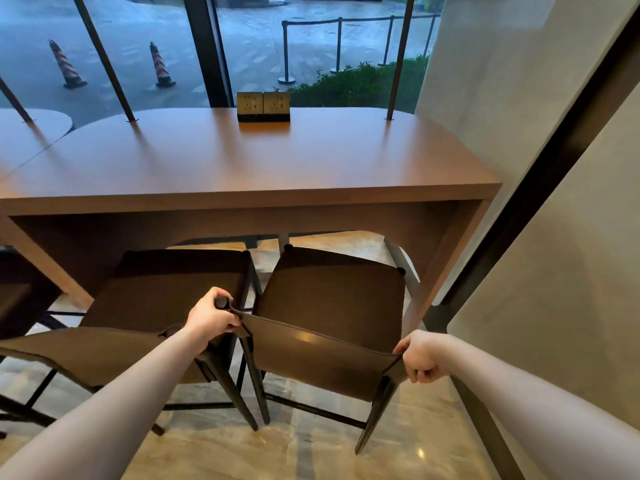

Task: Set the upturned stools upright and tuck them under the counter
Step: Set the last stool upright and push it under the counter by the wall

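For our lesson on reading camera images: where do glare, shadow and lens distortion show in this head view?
Head view: glare spots on the right stool's backrest and floor; the counter shades the stool seats; straight window posts splay outward, wide-angle distortion.

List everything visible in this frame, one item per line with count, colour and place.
counter: one, brown wood, across the middle by the window.
stools: two full ones, dark brown, upright on the floor before the counter; right stool held by its backrest, left stool beside it; part of a third at the far left edge.
socket block: one, gold and black, on the counter's far edge.
rods: several, dark, slanting up from the counter.
traffic cones: two, red and white striped, outside.
barrier posts: several, roped, outside.
bush: green, outside.
hands: left hand and right hand, each gripping a backrest corner.
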A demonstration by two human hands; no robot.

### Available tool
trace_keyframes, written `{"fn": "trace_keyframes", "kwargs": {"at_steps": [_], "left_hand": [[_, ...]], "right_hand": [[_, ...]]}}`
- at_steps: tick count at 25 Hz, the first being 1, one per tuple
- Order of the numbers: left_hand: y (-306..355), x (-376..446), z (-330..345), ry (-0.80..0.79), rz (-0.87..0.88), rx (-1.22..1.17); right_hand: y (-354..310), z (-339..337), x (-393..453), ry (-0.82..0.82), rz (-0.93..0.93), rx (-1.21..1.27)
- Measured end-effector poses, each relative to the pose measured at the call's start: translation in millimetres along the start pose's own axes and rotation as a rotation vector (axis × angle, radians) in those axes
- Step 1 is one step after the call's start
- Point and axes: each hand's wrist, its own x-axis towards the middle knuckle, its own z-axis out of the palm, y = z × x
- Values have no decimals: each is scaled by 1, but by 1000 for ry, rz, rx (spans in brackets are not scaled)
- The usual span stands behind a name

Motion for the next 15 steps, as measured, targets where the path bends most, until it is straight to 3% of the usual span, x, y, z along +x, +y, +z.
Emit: {"fn": "trace_keyframes", "kwargs": {"at_steps": [2, 6, 10, 15], "left_hand": [[9, -2, 3, -58, 44, 173], [15, -6, 10, -77, 92, 257], [11, -14, 19, -66, 39, 147], [3, -31, 58, -47, 15, 28]], "right_hand": [[-1, -20, 7, 5, 19, -54], [-14, -55, 17, 5, -16, -255], [-28, -92, 19, 69, -180, -417], [-31, -142, 35, 168, -235, -525]]}}
